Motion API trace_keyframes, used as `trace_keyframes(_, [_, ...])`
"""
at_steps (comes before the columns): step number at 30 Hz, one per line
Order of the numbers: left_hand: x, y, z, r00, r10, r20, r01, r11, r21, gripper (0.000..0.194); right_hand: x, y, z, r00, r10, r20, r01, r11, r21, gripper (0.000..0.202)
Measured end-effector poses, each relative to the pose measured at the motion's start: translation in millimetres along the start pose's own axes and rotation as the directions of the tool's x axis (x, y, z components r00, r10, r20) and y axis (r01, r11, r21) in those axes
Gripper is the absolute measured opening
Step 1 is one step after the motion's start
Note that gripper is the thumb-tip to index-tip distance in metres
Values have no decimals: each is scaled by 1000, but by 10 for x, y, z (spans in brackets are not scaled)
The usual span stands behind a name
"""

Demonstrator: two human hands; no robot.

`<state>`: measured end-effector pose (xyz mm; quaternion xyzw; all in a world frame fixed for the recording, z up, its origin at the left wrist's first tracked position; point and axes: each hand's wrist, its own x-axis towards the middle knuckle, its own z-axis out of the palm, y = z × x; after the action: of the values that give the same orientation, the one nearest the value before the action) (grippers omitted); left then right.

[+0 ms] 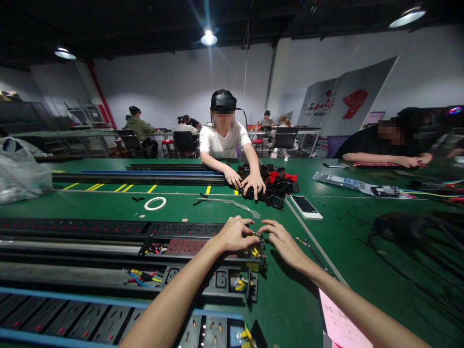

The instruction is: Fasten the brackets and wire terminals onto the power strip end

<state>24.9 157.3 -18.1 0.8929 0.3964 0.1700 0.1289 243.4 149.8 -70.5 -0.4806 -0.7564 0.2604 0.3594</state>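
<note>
Long black socket strips (108, 227) lie side by side on the green table (188, 195), their right ends close to me. My left hand (237, 235) rests at the right end of the farthest strip, thumb and forefinger close around a small metallic part that is too small to name. Just right of it, my right hand (281, 239) has its fingers bent and apart, fingertips near the same end, nothing visible in them. Yellow wires (255, 253) show below my left hand. Dark red sockets (184, 247) sit in the second strip.
Across the table a person (224, 140) reaches into a pile of black and red parts (277, 186). A white phone (306, 207), a screwdriver (308, 245), a tape ring (155, 203), a pink sheet (340, 319) and black cables (406, 246) lie around. Another person leans at right.
</note>
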Motion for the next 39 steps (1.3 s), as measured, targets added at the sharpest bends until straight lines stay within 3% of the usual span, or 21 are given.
trace_keyframes(26, [1,7,-13,1000,6,5,-7,1000,18,32,2,-70,-6,997,-16,79,24,995,-96,34])
trace_keyframes(39, [1,-1,3,1000,8,2,-8,1000,27,31,9,-60,16,998,-33,59,40,992,-121,49])
